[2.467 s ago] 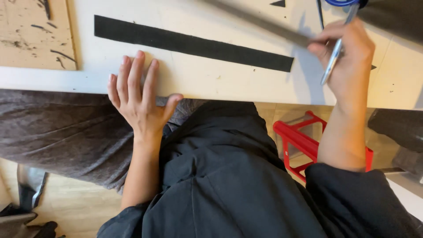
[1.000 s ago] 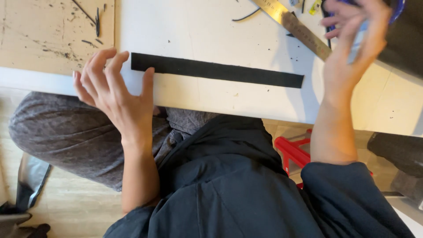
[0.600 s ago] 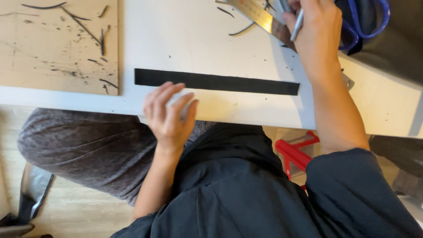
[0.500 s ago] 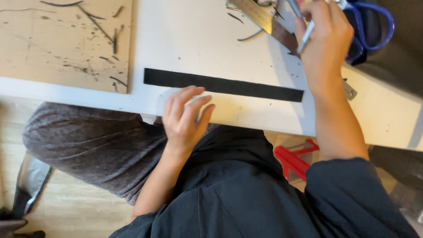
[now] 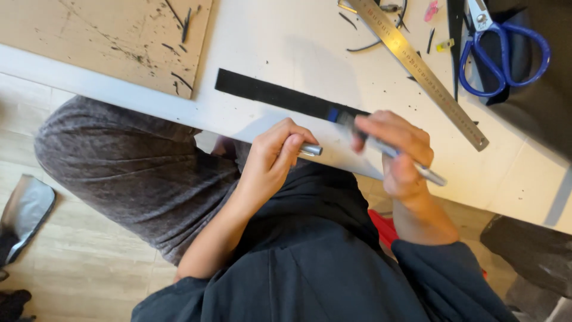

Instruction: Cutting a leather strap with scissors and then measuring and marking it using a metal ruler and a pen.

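Holding a silver pen (image 5: 398, 154) in your right hand (image 5: 398, 156), fingers closed around it, you grip its cap (image 5: 310, 149) in your curled left hand (image 5: 273, 160). The pen is uncapped; the black strip (image 5: 280, 98) on the desk (image 5: 286, 48) shows no marks yet, ruler (image 5: 420, 68) and scissors (image 5: 497, 45) far right.

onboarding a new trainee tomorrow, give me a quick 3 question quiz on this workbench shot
1. True or false: the right hand holds a silver pen over the black strip.
2. What does the left hand grip? A) the pen cap B) a brush C) a tape roll
3. Fill in: the blue-handled scissors lie beyond the metal ____.

Key: 1 true; 2 A; 3 ruler
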